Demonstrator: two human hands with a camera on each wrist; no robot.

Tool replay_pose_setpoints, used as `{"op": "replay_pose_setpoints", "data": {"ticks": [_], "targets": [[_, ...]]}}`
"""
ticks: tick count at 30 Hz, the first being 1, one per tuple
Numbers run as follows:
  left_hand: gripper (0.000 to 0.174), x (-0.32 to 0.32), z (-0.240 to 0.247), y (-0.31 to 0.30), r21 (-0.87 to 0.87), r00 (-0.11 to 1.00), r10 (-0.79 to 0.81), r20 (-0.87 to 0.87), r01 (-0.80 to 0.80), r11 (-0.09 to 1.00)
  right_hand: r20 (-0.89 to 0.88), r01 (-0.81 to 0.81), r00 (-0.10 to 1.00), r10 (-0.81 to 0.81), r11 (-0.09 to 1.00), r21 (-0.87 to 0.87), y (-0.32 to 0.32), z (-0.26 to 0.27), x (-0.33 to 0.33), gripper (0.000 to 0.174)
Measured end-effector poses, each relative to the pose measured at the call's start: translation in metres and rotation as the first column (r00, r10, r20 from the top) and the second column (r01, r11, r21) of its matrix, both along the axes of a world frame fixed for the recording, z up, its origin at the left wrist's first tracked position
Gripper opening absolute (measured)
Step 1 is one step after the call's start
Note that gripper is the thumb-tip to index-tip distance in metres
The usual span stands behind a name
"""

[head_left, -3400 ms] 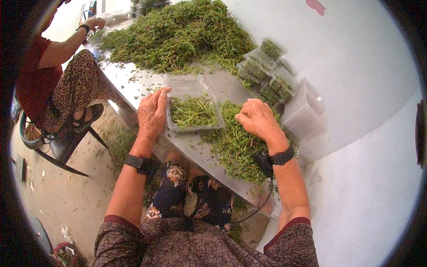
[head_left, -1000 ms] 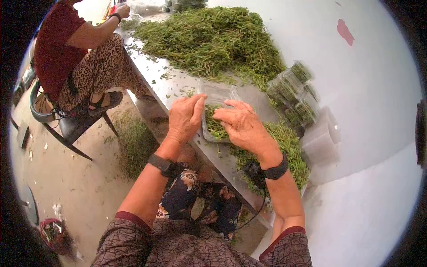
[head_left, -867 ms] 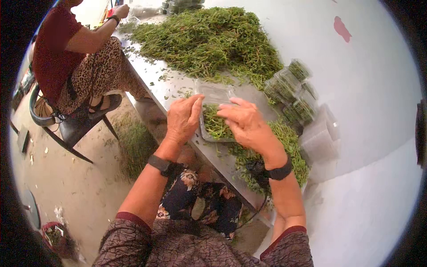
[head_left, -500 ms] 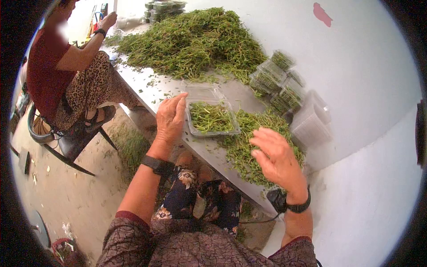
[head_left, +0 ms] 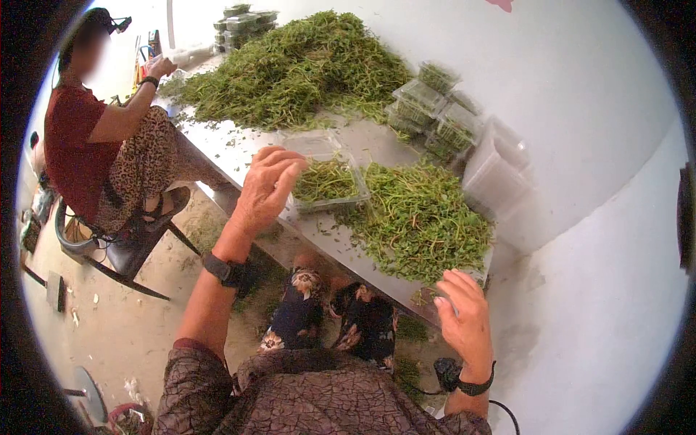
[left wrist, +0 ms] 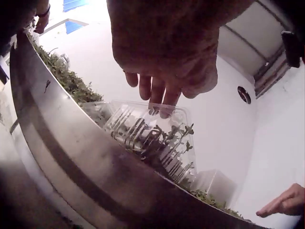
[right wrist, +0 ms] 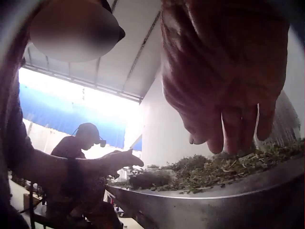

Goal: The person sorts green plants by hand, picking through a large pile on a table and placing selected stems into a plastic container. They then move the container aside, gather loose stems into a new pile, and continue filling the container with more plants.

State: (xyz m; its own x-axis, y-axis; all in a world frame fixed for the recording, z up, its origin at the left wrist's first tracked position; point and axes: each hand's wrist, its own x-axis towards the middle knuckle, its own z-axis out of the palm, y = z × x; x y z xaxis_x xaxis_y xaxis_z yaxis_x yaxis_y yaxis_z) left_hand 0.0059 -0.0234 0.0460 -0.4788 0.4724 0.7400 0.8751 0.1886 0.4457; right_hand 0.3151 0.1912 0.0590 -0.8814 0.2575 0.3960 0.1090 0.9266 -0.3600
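You have one left hand and one right hand, and you see one table with two green plant heaps, one open box, two piles of packed boxes, one chair and one other person.

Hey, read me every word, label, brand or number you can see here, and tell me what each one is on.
No text can be read in any view.
Open clear box: no lettering visible.
Near box stack: no lettering visible.
Left wristband: no brand readable.
Far box stack: too small to tell.
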Motion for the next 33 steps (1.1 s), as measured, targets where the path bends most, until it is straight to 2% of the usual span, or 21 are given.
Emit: {"op": "replay_pose_setpoints", "data": {"ticks": [2,8,14,20,25,33], "targets": [[0.032,0.000,0.002,0.004,-0.102,0.995,-0.104,0.004,0.104,0.989,-0.026,0.032,0.999,-0.032,0.999,-0.034,0.001,-0.007,0.002,0.022],[0.033,-0.001,0.001,0.012,-0.273,0.989,-0.148,-0.028,0.135,0.952,-0.120,0.083,0.987,-0.107,0.978,-0.189,0.002,-0.026,0.003,0.018],[0.034,0.002,0.006,0.015,-0.356,0.993,-0.112,-0.031,0.094,0.930,-0.193,0.045,0.978,-0.080,0.983,-0.178,0.007,-0.046,0.006,0.016],[0.035,0.014,0.031,0.022,-0.419,0.982,-0.147,-0.117,0.086,0.904,-0.207,0.065,0.973,-0.101,0.982,-0.175,0.005,-0.046,0.006,0.016],[0.035,0.011,0.029,0.031,-0.572,0.979,-0.200,-0.041,0.141,0.808,-0.202,0.068,0.974,-0.101,0.984,-0.165,0.005,-0.047,0.007,0.018],[0.042,0.009,0.024,0.036,-0.591,0.985,-0.153,0.073,0.167,0.789,-0.193,0.056,0.977,-0.092,0.981,-0.183,0.004,-0.045,0.008,0.020]]}}
